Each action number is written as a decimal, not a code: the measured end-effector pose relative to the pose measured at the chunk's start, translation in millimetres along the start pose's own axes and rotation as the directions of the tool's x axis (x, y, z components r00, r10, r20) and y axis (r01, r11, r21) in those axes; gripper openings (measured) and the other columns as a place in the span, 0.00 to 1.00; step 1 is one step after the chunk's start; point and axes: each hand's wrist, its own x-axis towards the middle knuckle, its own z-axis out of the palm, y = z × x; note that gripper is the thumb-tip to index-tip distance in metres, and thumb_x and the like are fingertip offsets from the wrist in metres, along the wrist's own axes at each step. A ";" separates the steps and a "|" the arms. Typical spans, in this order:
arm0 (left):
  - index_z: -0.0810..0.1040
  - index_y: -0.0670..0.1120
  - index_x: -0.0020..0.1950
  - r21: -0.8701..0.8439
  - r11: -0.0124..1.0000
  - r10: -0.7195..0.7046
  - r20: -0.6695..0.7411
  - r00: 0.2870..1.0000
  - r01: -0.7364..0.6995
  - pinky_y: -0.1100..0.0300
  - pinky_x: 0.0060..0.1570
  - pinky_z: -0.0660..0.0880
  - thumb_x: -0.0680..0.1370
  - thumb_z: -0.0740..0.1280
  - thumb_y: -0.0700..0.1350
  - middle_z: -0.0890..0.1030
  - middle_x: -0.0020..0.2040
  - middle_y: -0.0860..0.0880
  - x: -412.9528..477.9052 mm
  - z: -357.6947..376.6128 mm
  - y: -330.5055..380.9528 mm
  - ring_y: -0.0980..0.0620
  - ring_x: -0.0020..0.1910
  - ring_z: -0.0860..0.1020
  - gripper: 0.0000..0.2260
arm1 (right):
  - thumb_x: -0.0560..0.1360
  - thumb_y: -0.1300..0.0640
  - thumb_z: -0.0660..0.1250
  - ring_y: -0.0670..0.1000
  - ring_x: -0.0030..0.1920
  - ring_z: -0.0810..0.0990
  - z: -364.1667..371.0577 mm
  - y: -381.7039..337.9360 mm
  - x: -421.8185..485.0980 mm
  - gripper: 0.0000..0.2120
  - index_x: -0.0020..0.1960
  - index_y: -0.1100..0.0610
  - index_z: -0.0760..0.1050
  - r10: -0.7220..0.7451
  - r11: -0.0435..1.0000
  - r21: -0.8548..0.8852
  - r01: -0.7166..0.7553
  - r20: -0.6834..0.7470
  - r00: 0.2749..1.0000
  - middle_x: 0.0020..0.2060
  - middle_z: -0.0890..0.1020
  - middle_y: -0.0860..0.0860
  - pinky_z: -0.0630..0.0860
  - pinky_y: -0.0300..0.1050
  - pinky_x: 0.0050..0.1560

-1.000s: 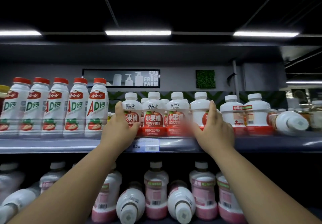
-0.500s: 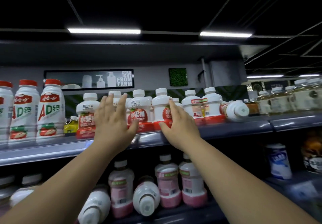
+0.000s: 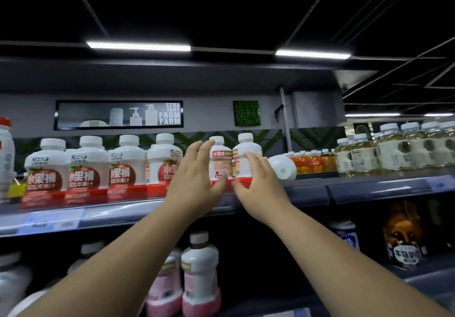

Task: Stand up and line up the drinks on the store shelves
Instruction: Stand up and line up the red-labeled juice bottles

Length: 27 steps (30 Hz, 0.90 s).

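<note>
Both bare forearms reach up and forward, converging. The left grip [image 3: 194, 181] has straight, spread fingers with the thumb out; the right grip [image 3: 258, 183] lies flat beside it, fingers extended.

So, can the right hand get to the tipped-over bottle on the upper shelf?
Probably yes: the tipped-over bottle lies just to the right of the right hand, with nothing between them.

You see a dim scene, black ceiling [image 3: 221, 8], two white strip lights [image 3: 138, 46] overhead the bright sources, pale glare along the upper shelf edge [image 3: 110, 214], lower shelf [image 3: 418, 274] in shadow, soft blur throughout, lines bowed near edges.
</note>
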 end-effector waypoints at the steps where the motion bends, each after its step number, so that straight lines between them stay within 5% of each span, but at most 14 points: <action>1: 0.58 0.51 0.78 -0.034 0.998 -0.043 0.008 0.999 0.043 0.54 0.70 0.64 0.75 0.70 0.52 0.65 0.73 0.49 3.4 6.2 5.7 0.50 0.71 0.66 0.35 | 0.76 0.50 0.68 0.51 0.67 0.68 -3.3 8.7 0.2 0.33 0.77 0.48 0.57 -0.001 1.000 0.004 0.001 0.025 1.000 0.71 0.66 0.47 0.71 0.51 0.68; 5: 0.56 0.56 0.74 -0.074 0.958 -0.273 0.079 0.959 0.278 0.55 0.56 0.69 0.73 0.71 0.55 0.70 0.68 0.49 20.2 22.4 18.0 0.52 0.59 0.71 0.35 | 0.76 0.49 0.67 0.51 0.70 0.66 -19.5 36.0 4.9 0.33 0.77 0.50 0.57 -0.067 0.994 -0.083 0.070 0.041 0.997 0.73 0.64 0.47 0.68 0.50 0.69; 9: 0.47 0.55 0.77 0.119 0.879 -0.475 0.152 0.867 0.461 0.44 0.59 0.74 0.69 0.72 0.65 0.68 0.69 0.43 37.5 32.7 19.0 0.41 0.63 0.74 0.46 | 0.76 0.51 0.66 0.51 0.70 0.66 -32.6 42.5 18.6 0.33 0.78 0.50 0.57 -0.073 0.995 -0.061 0.074 0.026 0.997 0.73 0.65 0.48 0.67 0.50 0.67; 13: 0.38 0.46 0.79 0.246 0.797 -0.602 0.241 0.761 0.552 0.47 0.57 0.74 0.69 0.72 0.68 0.71 0.69 0.39 49.1 38.5 23.2 0.40 0.62 0.76 0.56 | 0.75 0.49 0.66 0.59 0.70 0.68 -27.1 31.3 43.9 0.42 0.80 0.50 0.44 0.129 0.992 -0.004 -0.130 0.130 0.983 0.74 0.63 0.55 0.68 0.54 0.66; 16: 0.42 0.41 0.77 0.254 0.757 -0.653 0.261 0.711 0.602 0.50 0.53 0.76 0.69 0.73 0.66 0.75 0.57 0.42 57.4 40.2 15.3 0.43 0.53 0.78 0.54 | 0.74 0.42 0.64 0.60 0.67 0.73 -14.2 30.4 50.3 0.47 0.80 0.50 0.36 0.245 0.969 -0.096 -0.228 0.224 0.944 0.72 0.69 0.55 0.72 0.55 0.60; 19: 0.57 0.44 0.66 0.138 0.764 -0.642 0.246 0.726 0.630 0.45 0.55 0.78 0.66 0.76 0.64 0.78 0.53 0.45 54.6 38.4 2.0 0.43 0.51 0.79 0.43 | 0.72 0.35 0.66 0.59 0.64 0.76 -6.9 35.5 50.0 0.49 0.79 0.52 0.40 0.260 0.957 -0.179 -0.226 0.192 0.946 0.68 0.74 0.54 0.73 0.54 0.56; 22: 0.60 0.48 0.61 0.011 0.794 -0.596 0.217 0.773 0.608 0.44 0.54 0.78 0.62 0.70 0.64 0.78 0.52 0.47 43.5 31.7 0.5 0.44 0.49 0.80 0.36 | 0.66 0.29 0.70 0.59 0.67 0.73 -8.3 38.7 51.4 0.53 0.77 0.54 0.47 0.233 0.969 -0.117 -0.218 0.135 0.963 0.70 0.71 0.55 0.71 0.54 0.61; 27: 0.54 0.49 0.73 0.003 0.818 -0.561 0.228 0.796 0.575 0.44 0.58 0.76 0.62 0.71 0.71 0.78 0.59 0.47 37.9 30.5 0.8 0.44 0.54 0.79 0.49 | 0.70 0.32 0.69 0.58 0.66 0.75 -13.6 40.3 47.9 0.56 0.79 0.52 0.35 0.234 0.969 -0.147 -0.200 0.278 0.931 0.70 0.72 0.53 0.72 0.53 0.59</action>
